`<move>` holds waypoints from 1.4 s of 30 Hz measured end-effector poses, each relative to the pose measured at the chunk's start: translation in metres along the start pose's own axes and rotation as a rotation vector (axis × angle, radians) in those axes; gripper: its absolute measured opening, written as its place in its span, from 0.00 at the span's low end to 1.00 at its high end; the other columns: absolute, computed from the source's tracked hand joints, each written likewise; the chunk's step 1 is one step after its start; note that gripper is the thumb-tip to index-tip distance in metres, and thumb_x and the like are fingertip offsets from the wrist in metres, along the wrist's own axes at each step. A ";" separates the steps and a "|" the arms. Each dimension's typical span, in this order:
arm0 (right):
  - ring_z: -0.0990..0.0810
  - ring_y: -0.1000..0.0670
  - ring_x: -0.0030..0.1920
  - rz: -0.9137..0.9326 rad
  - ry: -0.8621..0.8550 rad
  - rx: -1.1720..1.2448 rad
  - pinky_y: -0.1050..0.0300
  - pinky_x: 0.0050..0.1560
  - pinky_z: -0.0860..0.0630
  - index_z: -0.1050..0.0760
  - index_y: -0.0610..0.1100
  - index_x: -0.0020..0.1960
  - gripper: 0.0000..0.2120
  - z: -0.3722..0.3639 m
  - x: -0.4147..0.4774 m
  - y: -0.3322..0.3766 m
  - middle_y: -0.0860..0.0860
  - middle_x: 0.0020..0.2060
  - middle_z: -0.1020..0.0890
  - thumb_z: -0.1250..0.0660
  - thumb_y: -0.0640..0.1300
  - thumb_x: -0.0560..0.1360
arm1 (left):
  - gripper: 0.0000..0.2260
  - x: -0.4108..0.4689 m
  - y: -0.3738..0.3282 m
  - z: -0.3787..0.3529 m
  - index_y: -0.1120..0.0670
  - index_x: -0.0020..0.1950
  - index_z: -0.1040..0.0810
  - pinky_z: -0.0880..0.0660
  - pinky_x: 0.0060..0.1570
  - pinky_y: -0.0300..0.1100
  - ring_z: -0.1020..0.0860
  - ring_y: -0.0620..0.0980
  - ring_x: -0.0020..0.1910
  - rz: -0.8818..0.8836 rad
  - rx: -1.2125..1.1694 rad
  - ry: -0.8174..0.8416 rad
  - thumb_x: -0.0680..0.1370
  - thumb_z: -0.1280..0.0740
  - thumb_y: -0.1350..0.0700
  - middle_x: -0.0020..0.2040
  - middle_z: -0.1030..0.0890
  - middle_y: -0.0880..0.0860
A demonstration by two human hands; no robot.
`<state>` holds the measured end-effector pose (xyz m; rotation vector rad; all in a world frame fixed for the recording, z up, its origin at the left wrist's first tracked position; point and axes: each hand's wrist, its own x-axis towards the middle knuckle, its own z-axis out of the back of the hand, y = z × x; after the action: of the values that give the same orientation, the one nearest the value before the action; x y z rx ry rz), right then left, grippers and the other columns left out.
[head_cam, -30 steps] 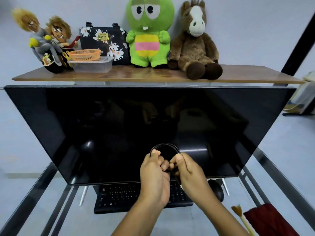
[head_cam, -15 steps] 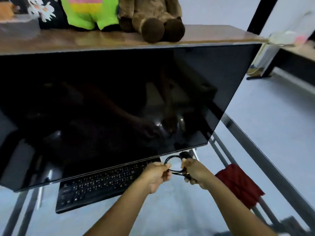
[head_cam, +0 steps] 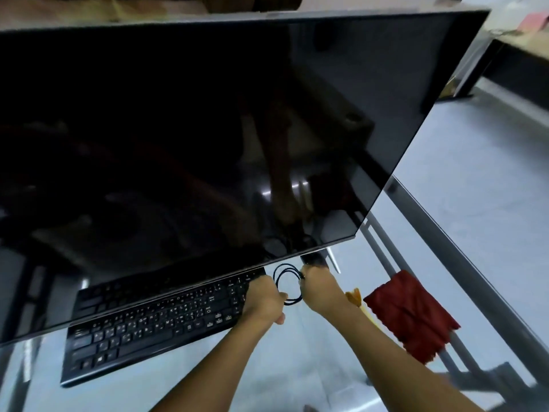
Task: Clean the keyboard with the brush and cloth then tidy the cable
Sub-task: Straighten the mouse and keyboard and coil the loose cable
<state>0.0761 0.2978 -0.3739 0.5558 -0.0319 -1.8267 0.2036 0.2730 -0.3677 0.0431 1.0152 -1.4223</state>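
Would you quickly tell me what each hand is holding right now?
Left hand: closed, gripping the coiled cable.
Right hand: closed, gripping the other side of the same coil.

The left hand (head_cam: 263,298) and right hand (head_cam: 319,289) have brought the cable (head_cam: 277,278) down from the monitor's (head_cam: 208,129) middle to the keyboard's (head_cam: 154,319) right end. The hands are now a little apart.

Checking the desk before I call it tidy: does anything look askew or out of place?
Nothing spilled or damaged. The red cloth lies rumpled by the desk rail, the brush beside it, and the cable is a loose coil held between the left hand and right hand.
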 end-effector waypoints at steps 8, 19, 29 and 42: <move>0.19 0.45 0.53 0.040 -0.015 -0.145 0.58 0.50 0.23 0.33 0.39 0.67 0.18 -0.022 -0.006 -0.010 0.42 0.66 0.32 0.36 0.37 0.78 | 0.11 0.012 -0.016 0.000 0.61 0.54 0.24 0.24 0.43 0.45 0.19 0.57 0.50 -0.052 0.379 -0.003 0.77 0.30 0.56 0.54 0.19 0.59; 0.18 0.45 0.48 0.040 -0.053 -0.179 0.60 0.47 0.24 0.31 0.40 0.65 0.17 -0.029 -0.008 -0.020 0.42 0.65 0.32 0.37 0.35 0.77 | 0.10 0.009 0.007 -0.013 0.59 0.56 0.27 0.24 0.45 0.46 0.19 0.56 0.52 -0.220 0.408 -0.267 0.81 0.37 0.53 0.52 0.18 0.58; 0.24 0.49 0.54 0.142 -0.115 -0.210 0.63 0.41 0.29 0.28 0.40 0.60 0.13 -0.034 -0.011 -0.030 0.46 0.60 0.28 0.40 0.35 0.77 | 0.12 0.006 0.012 -0.018 0.58 0.61 0.27 0.23 0.45 0.44 0.19 0.54 0.52 -0.306 0.700 -0.303 0.82 0.41 0.52 0.56 0.22 0.55; 0.20 0.44 0.52 -0.220 -0.372 0.099 0.54 0.51 0.24 0.23 0.45 0.61 0.13 0.052 -0.053 -0.136 0.45 0.62 0.25 0.38 0.42 0.78 | 0.14 -0.051 -0.064 -0.058 0.58 0.56 0.24 0.25 0.46 0.46 0.21 0.58 0.54 -0.351 0.397 -0.077 0.81 0.41 0.50 0.55 0.20 0.57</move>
<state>-0.0540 0.3784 -0.3490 0.2893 -0.3250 -2.1322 0.1286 0.3324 -0.3380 0.1036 0.6847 -1.9177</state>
